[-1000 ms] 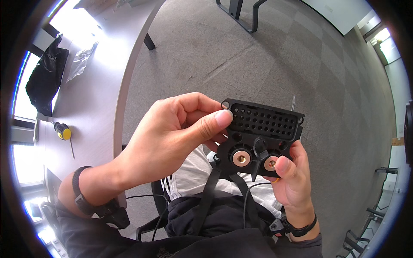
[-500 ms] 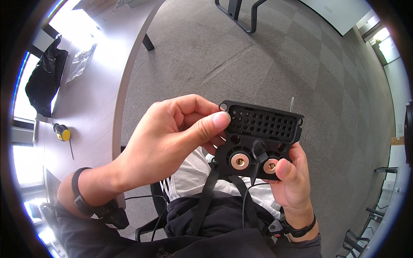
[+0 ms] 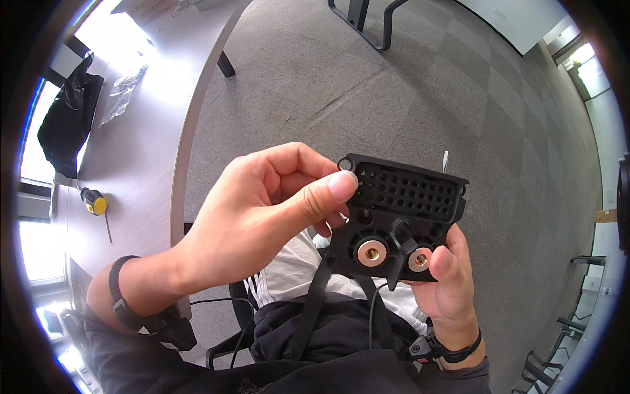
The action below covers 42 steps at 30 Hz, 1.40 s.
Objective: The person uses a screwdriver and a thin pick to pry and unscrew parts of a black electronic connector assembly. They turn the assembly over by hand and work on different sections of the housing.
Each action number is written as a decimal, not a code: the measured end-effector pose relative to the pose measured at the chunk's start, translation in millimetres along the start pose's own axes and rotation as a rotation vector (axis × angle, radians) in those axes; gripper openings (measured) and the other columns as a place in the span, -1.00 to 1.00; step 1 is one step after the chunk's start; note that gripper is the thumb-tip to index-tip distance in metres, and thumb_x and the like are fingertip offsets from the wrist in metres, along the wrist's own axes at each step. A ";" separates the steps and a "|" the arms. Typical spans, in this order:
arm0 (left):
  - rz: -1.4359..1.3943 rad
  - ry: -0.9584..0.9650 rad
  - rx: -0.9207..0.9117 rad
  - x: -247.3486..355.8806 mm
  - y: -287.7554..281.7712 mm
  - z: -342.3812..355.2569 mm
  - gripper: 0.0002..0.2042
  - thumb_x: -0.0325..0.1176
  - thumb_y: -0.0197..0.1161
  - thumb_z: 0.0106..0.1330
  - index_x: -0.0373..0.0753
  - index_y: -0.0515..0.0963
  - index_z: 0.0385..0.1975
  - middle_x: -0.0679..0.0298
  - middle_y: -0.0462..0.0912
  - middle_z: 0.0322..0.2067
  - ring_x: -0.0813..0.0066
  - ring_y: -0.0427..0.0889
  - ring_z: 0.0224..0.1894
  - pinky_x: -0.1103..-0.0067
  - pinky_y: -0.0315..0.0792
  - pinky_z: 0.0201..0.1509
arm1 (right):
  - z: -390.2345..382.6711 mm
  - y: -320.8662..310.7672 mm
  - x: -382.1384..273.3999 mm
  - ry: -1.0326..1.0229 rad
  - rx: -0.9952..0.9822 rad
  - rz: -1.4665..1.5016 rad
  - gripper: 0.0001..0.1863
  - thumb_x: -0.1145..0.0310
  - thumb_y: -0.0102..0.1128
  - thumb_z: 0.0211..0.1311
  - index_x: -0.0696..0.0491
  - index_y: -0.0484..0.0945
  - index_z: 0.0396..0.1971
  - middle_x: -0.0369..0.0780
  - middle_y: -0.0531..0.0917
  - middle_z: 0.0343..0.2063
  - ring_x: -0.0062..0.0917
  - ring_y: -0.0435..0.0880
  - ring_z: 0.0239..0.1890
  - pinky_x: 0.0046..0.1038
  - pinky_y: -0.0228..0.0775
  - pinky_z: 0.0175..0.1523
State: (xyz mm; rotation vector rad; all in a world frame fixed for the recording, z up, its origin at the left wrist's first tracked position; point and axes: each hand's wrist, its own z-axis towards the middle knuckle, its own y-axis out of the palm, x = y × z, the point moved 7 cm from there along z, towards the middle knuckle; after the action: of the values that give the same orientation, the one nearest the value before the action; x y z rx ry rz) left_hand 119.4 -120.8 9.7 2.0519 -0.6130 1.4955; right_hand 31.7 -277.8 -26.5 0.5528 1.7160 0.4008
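Note:
I hold up a black plastic plate [image 3: 359, 221] with rows of small round holes across its upper part. Two round copper-coloured metal inserts sit low on it, a left one [image 3: 372, 253] and a right one [image 3: 420, 259], with a black tab-like piece [image 3: 399, 253] between them. My left hand [image 3: 262, 210] pinches the upper left corner, thumb in front beside a small ring. The lower right corner rests in my right hand [image 3: 441, 279], its thumb next to the right insert. Behind the top edge a thin flat metal tip [image 3: 445, 161] sticks up; its lower end is hidden.
Along the left runs a light table [image 3: 147, 148]. On it lie a screwdriver [image 3: 96, 202] with a yellow and black handle, a black plastic bag [image 3: 71, 125] and a crumpled clear bag [image 3: 123, 94]. A black cable [image 3: 372, 315] hangs below the plate.
The plate has shifted a little to the right and its lower part downward, tilting slightly. The metal tip behind it now shows a broader face. Both hands keep their hold.

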 end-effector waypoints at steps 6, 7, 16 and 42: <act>0.177 0.052 -0.016 0.0 6.0 -0.4 -0.49 -0.01 -0.10 0.46 -0.40 0.32 0.10 0.11 0.55 -0.15 0.46 0.59 -0.07 0.54 0.49 0.01 | -2.1 -1.9 -3.1 0.013 0.001 -0.096 -0.12 -0.04 0.50 -0.09 0.27 0.30 0.06 -0.12 0.57 -0.11 -0.49 0.61 -0.03 -0.48 0.46 0.09; 0.177 0.052 -0.014 -1.5 5.7 0.0 -0.49 -0.01 -0.10 0.46 -0.40 0.32 0.10 0.11 0.55 -0.15 0.46 0.59 -0.07 0.54 0.49 0.01 | -3.5 -2.2 -3.9 0.020 0.015 -0.149 -0.08 -0.08 0.51 -0.13 0.27 0.30 0.06 -0.12 0.57 -0.11 -0.48 0.61 -0.03 -0.49 0.46 0.09; -0.030 -0.080 -0.185 -7.1 13.7 -2.2 -0.51 -0.10 -0.13 0.49 -0.46 0.34 0.11 0.08 0.56 -0.06 0.39 0.53 0.05 0.46 0.36 0.19 | -14.6 3.3 -11.2 0.044 0.105 -0.300 0.09 -0.44 0.29 -0.22 0.27 0.32 0.06 -0.16 0.56 -0.11 -0.51 0.59 -0.02 -0.51 0.42 0.10; -0.134 0.044 -0.194 4.9 18.0 -5.6 -0.35 -0.03 0.18 0.29 -0.53 0.26 0.12 -0.05 0.53 -0.07 0.31 0.59 0.00 0.43 0.45 0.14 | -25.4 -5.6 -9.4 0.002 0.086 -0.059 0.17 -0.02 0.68 -0.48 0.30 0.23 0.14 -0.08 0.51 0.02 -0.44 0.53 0.05 -0.41 0.39 0.16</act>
State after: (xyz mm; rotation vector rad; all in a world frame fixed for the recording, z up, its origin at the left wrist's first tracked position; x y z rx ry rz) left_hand 105.4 -131.2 18.4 1.8695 -0.5672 1.3461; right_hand 7.6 -286.9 -16.5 0.5627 1.7535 0.2870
